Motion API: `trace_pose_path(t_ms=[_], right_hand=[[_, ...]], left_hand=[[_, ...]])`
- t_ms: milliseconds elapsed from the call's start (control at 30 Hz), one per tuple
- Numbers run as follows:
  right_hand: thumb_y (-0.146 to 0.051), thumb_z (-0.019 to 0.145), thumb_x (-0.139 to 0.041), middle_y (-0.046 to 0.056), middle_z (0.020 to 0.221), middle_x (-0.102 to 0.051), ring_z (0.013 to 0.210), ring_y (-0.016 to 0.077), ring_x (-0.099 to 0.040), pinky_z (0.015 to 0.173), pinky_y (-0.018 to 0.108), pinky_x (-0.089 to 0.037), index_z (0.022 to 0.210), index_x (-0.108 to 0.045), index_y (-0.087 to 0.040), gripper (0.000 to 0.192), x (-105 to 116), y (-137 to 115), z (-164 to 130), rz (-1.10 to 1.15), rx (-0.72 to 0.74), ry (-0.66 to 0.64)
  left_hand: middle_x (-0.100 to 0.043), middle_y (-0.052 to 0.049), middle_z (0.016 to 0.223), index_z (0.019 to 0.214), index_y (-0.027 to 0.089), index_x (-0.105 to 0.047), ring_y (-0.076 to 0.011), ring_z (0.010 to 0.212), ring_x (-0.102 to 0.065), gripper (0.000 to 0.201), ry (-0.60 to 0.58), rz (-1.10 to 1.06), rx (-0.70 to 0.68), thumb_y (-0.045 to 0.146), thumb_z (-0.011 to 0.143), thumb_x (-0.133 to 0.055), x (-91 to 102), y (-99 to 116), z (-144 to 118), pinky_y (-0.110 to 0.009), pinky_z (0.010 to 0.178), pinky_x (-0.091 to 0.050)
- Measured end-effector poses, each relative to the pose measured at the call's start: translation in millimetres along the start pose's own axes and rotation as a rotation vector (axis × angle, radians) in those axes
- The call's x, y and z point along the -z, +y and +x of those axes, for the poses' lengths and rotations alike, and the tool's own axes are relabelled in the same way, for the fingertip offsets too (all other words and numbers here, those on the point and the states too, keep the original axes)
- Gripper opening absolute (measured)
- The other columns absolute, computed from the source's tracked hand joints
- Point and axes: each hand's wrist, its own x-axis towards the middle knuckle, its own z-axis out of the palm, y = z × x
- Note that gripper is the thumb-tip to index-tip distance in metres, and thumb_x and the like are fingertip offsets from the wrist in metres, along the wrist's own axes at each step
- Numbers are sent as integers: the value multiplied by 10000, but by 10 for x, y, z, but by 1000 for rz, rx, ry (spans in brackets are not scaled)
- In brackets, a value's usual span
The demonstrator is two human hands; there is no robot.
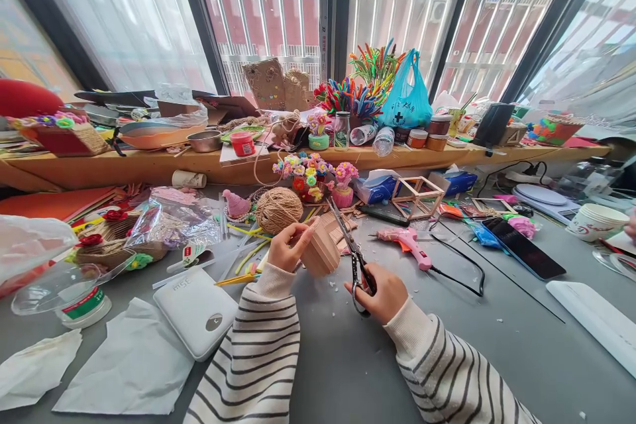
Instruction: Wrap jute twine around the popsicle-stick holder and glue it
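My left hand [287, 248] pinches a small box-like piece made of light wooden strips [320, 252], held tilted above the grey table. In my right hand [386, 291] is a pair of dark-handled scissors [352, 238], my fingers through the handle loops. The blades point up and away, close beside the wooden piece's right side; I cannot tell whether they touch it. Behind my left hand sits a ball of brown twine [279, 210]. Loose wooden strips [342, 228] lie behind the piece. A pink glue gun [407, 245] rests to the right of the scissors.
Nearby on the table are a white power bank [196, 311], a black phone [524, 248], a wooden stick frame [418, 197] and paper cups [596, 222]. Crafts and jars crowd the ledge [218, 171] below the windows. Part of another person's hand [630, 225] shows at the right edge.
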Motion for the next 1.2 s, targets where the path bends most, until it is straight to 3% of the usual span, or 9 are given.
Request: trace_pose_path(t_ms=[200,600,767,933,1067,1200], right_hand=[[-498,743,-532,-26,532,-496,457,108,-459,469,231,-334,579,-411,-207,355,-28,22,-36,-12,-22,13],[-494,720,-551,-27,562,-510,491,109,-463,491,232,-323,607,-437,-197,338,-36,14,-81,-27,-51,31],[-534,743,-500,-20,548,-506,481,112,-455,496,237,-324,595,-439,-199,371,-32,26,-83,-18,-65,41],[-552,751,-482,-20,537,-497,466,108,-437,488,239,-320,582,-430,-202,392,-29,45,-82,-13,-69,34],[-560,751,-483,-20,539,-496,478,113,-441,497,242,-320,589,-432,-203,396,-20,50,-86,-11,-68,27],[-571,749,-482,-22,534,-491,475,110,-439,498,239,-320,581,-421,-202,410,-13,51,-85,-9,-77,23]], left_hand=[[-532,27,522,602,177,-585,-107,502,-465,240,-39,-3,6,395,696,-558,62,-10,17,-215,485,-376],[-524,-4,637,596,168,-548,-118,611,-481,218,-88,81,-124,338,730,-530,123,46,0,-218,571,-412],[-521,-8,607,577,177,-564,-148,634,-478,209,-106,143,-165,327,719,-534,141,98,23,-314,738,-425],[-589,-11,609,580,188,-603,-161,642,-508,190,-146,138,-135,352,667,-564,151,71,53,-440,955,-296],[-582,-31,623,593,173,-599,-163,637,-508,270,-165,85,-77,431,650,-544,173,36,54,-347,781,-428],[-554,-18,593,593,157,-570,-144,602,-511,273,-219,45,-5,428,624,-567,188,64,41,-251,587,-435]])
